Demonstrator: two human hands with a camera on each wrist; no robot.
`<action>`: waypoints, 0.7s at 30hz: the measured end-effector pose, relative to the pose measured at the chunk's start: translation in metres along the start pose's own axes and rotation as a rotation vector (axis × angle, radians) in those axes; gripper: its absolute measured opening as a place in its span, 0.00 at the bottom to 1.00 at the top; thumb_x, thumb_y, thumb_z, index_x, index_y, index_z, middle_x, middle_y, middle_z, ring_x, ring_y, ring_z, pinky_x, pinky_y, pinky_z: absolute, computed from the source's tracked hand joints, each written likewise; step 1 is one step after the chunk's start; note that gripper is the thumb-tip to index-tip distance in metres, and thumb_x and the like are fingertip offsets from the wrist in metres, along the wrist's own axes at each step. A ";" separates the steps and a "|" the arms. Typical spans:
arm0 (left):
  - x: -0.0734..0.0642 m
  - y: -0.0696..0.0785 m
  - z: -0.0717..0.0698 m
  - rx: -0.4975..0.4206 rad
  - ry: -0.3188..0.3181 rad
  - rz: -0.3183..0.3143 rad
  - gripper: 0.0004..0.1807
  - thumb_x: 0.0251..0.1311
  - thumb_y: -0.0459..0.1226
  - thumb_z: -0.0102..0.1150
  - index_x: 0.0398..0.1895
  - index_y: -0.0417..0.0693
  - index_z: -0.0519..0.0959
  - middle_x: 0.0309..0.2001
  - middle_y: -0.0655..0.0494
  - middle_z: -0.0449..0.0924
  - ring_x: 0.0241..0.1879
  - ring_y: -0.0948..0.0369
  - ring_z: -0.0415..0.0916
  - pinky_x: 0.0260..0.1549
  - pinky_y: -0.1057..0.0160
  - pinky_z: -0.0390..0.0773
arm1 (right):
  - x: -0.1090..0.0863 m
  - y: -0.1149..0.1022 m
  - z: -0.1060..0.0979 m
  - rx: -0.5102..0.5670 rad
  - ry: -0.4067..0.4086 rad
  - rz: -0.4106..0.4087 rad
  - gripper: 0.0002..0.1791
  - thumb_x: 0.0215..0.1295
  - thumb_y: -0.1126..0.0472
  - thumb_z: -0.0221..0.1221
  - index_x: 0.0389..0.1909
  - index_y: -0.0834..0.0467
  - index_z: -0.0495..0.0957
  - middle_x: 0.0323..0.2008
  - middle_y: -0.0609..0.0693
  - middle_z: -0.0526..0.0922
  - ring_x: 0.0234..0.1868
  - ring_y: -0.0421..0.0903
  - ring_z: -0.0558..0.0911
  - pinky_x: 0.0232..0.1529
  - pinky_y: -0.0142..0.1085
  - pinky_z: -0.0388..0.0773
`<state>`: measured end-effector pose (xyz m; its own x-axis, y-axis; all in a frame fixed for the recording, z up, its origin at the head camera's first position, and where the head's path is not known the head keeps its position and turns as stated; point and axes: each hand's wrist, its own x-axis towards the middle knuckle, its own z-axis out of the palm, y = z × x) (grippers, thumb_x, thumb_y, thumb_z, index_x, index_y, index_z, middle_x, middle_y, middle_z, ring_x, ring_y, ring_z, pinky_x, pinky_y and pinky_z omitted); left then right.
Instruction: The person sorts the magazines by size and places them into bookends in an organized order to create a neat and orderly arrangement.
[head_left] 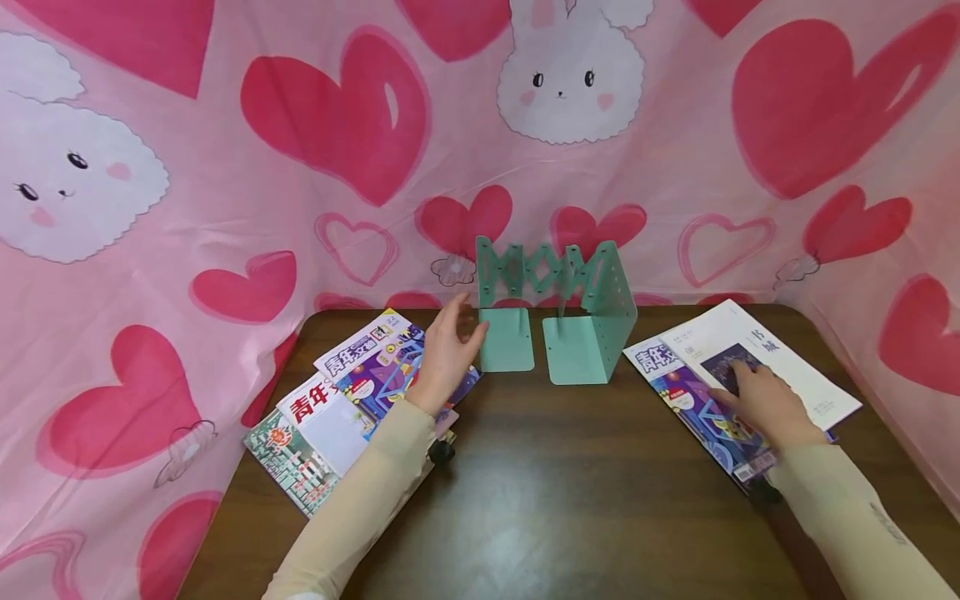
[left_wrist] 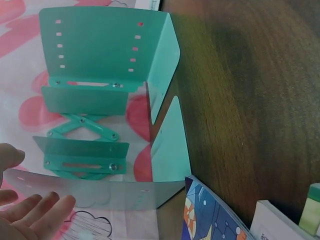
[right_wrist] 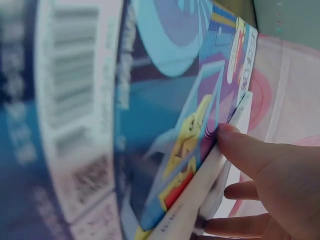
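A green metal expanding bookend (head_left: 615, 308) stands at the back of the table, its two side plates joined by a folding lattice. My left hand (head_left: 448, 354) is beside its left plate, fingers apart and loosely bent; in the left wrist view the fingers (left_wrist: 52, 212) are near that plate, and contact is unclear. On the right, my right hand (head_left: 772, 404) rests on a white magazine (head_left: 813, 379) with a dark cover picture. Its thumb (right_wrist: 232, 135) lies at the white magazine's spine, beside a purple-blue magazine (head_left: 693, 408) that partly lies alongside.
Several overlapping magazines (head_left: 322, 425) lie at the table's left, partly under my left forearm. A pink cloth (head_left: 465, 150) with hearts and rabbits hangs behind and around the brown table (head_left: 570, 492).
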<state>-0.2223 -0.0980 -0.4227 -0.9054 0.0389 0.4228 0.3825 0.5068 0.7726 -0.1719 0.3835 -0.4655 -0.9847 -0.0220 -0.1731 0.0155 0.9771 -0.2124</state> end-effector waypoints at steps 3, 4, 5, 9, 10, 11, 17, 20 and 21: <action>0.001 -0.001 -0.001 0.003 -0.018 -0.021 0.31 0.68 0.35 0.68 0.73 0.42 0.70 0.60 0.40 0.80 0.54 0.49 0.84 0.52 0.53 0.85 | 0.003 -0.003 -0.003 -0.046 -0.006 -0.038 0.46 0.68 0.46 0.66 0.65 0.83 0.62 0.54 0.87 0.70 0.56 0.84 0.70 0.55 0.75 0.70; 0.002 -0.001 -0.001 0.003 -0.020 -0.022 0.31 0.68 0.35 0.67 0.73 0.42 0.70 0.61 0.40 0.80 0.54 0.49 0.84 0.53 0.53 0.85 | 0.003 -0.004 -0.004 -0.061 -0.015 -0.046 0.45 0.68 0.46 0.66 0.64 0.82 0.63 0.53 0.86 0.71 0.56 0.84 0.71 0.55 0.75 0.70; 0.002 -0.001 -0.001 0.006 -0.021 -0.022 0.31 0.68 0.35 0.67 0.73 0.42 0.70 0.61 0.40 0.80 0.55 0.49 0.84 0.54 0.53 0.84 | 0.003 -0.005 -0.005 -0.072 -0.022 -0.053 0.44 0.69 0.47 0.66 0.63 0.82 0.64 0.53 0.86 0.72 0.56 0.84 0.72 0.55 0.74 0.70; 0.004 0.000 0.000 0.011 -0.023 -0.012 0.31 0.68 0.35 0.67 0.73 0.42 0.71 0.61 0.40 0.80 0.54 0.49 0.84 0.56 0.53 0.83 | 0.003 -0.010 -0.008 -0.091 -0.045 -0.064 0.37 0.69 0.50 0.66 0.58 0.81 0.67 0.50 0.85 0.73 0.55 0.83 0.73 0.53 0.75 0.71; 0.005 0.000 0.000 0.010 -0.022 -0.008 0.31 0.68 0.34 0.67 0.73 0.41 0.71 0.61 0.40 0.80 0.54 0.49 0.84 0.56 0.53 0.83 | 0.003 -0.011 -0.008 -0.088 -0.048 -0.065 0.35 0.69 0.52 0.66 0.57 0.80 0.68 0.49 0.84 0.74 0.54 0.83 0.73 0.52 0.75 0.71; 0.005 0.000 0.000 0.005 -0.022 -0.004 0.30 0.68 0.34 0.67 0.72 0.41 0.71 0.60 0.40 0.80 0.54 0.49 0.84 0.56 0.52 0.83 | 0.003 -0.012 -0.008 -0.092 -0.048 -0.069 0.33 0.69 0.53 0.66 0.55 0.80 0.70 0.47 0.83 0.75 0.53 0.83 0.74 0.51 0.75 0.72; 0.005 -0.002 0.002 -0.032 -0.015 0.032 0.28 0.68 0.29 0.65 0.71 0.38 0.73 0.60 0.39 0.82 0.55 0.48 0.84 0.57 0.52 0.82 | 0.004 -0.023 -0.006 -0.110 -0.041 -0.111 0.17 0.65 0.62 0.68 0.39 0.75 0.80 0.30 0.68 0.79 0.34 0.69 0.81 0.41 0.70 0.80; 0.005 -0.003 0.002 -0.029 -0.007 0.053 0.27 0.68 0.28 0.64 0.70 0.39 0.74 0.60 0.41 0.82 0.55 0.48 0.84 0.59 0.52 0.81 | 0.004 -0.028 -0.002 -0.091 -0.024 -0.110 0.14 0.62 0.65 0.68 0.36 0.74 0.80 0.28 0.65 0.80 0.30 0.62 0.80 0.38 0.68 0.81; 0.005 -0.003 0.002 -0.030 -0.005 0.060 0.27 0.68 0.28 0.64 0.70 0.38 0.75 0.60 0.41 0.83 0.55 0.48 0.84 0.60 0.52 0.80 | 0.003 -0.030 -0.001 -0.087 -0.013 -0.107 0.14 0.61 0.65 0.68 0.36 0.75 0.80 0.28 0.65 0.80 0.29 0.61 0.80 0.38 0.68 0.81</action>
<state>-0.2285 -0.0979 -0.4240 -0.8816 0.0725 0.4663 0.4411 0.4777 0.7598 -0.1759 0.3547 -0.4587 -0.9776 -0.1295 -0.1660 -0.1055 0.9837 -0.1458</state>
